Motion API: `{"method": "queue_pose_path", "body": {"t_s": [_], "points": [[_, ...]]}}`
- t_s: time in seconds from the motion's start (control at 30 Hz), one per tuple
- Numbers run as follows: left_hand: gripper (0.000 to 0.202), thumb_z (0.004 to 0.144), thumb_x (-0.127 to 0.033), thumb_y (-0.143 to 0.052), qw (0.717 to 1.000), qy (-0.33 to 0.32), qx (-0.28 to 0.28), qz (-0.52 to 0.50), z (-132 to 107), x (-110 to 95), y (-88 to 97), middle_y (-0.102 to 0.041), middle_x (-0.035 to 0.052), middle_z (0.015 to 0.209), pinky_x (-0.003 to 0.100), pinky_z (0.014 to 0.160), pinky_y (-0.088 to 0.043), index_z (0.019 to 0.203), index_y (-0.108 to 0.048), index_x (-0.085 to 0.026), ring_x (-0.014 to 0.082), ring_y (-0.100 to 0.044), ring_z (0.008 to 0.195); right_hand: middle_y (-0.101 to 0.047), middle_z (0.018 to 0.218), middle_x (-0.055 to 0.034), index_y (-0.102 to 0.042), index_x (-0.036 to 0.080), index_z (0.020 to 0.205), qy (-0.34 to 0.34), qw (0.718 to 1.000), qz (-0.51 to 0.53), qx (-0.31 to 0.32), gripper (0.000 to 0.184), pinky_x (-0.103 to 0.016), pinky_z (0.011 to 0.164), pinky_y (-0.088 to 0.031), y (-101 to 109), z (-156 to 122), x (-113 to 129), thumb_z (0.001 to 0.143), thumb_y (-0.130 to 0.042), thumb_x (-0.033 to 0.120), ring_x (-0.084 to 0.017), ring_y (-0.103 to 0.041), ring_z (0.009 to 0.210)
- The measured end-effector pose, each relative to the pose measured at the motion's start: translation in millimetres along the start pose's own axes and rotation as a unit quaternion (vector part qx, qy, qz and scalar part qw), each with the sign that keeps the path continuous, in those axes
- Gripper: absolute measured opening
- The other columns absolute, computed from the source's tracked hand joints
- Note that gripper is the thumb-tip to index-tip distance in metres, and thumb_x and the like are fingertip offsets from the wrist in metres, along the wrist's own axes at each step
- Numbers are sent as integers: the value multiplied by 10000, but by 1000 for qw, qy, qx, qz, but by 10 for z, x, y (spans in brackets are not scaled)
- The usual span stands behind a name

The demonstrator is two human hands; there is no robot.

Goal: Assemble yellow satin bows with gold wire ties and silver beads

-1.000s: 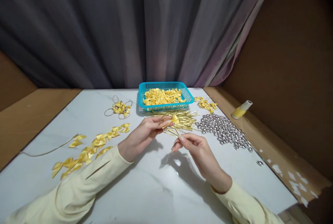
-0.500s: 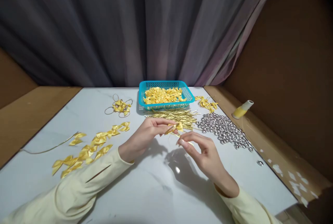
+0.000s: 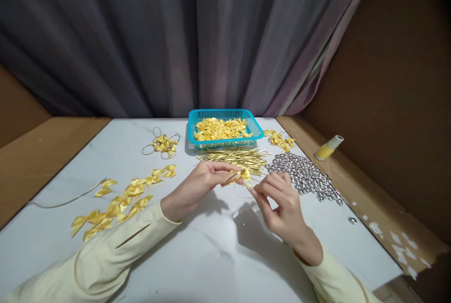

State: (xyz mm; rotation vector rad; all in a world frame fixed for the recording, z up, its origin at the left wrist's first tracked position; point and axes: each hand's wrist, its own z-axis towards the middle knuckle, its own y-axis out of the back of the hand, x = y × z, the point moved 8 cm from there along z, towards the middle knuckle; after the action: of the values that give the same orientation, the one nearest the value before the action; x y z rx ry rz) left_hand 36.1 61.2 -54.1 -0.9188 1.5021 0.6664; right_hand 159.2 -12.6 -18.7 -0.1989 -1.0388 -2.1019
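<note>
Above the middle of the table, my left hand (image 3: 197, 188) pinches a yellow satin ribbon bow (image 3: 245, 174) between thumb and fingers. Thin gold strands (image 3: 248, 185) hang from the bow toward the right. At their lower end, the fingertips of my right hand (image 3: 282, 204) are pressed together on them. The exact grip of the fingertips is partly hidden. Just beyond both hands lies a pile of gold cords (image 3: 236, 156). Loose yellow bows (image 3: 118, 206) are spread beside my left forearm.
A blue basket (image 3: 225, 143) of yellow bows stands at the back. Shiny silver beads (image 3: 303, 175) are heaped at right, near a yellow thread cone (image 3: 327, 149). Bows with looped cords (image 3: 164, 145) lie back left, more bows (image 3: 282, 142) back right. Paper scraps (image 3: 398, 252) lie on the right ledge.
My right hand has drawn slightly right and up from the bow, its fingers closing on the gold strands. The left hand with the bow has barely moved.
</note>
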Motion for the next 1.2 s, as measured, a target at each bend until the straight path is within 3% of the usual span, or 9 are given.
{"method": "queue_pose_path", "body": {"t_s": [0.33, 1.2], "points": [[218, 742, -274, -644, 998, -27, 30, 40, -35, -67, -82, -705, 43, 802, 319, 790, -388, 938, -701, -198, 188, -586, 818, -368, 572, 18, -436, 163, 597, 14, 997, -56, 46, 193, -306, 627, -243, -102, -8, -1, 762, -444, 64, -125, -335, 568], [243, 746, -265, -623, 997, -17, 31, 68, -53, -58, -99, -711, 46, 815, 309, 764, -401, 970, -694, -203, 199, -588, 827, -355, 555, 27, -428, 173, 601, 31, 998, -39, 44, 182, -301, 628, -243, -89, -22, 0, 728, -446, 43, -122, -314, 552]]}}
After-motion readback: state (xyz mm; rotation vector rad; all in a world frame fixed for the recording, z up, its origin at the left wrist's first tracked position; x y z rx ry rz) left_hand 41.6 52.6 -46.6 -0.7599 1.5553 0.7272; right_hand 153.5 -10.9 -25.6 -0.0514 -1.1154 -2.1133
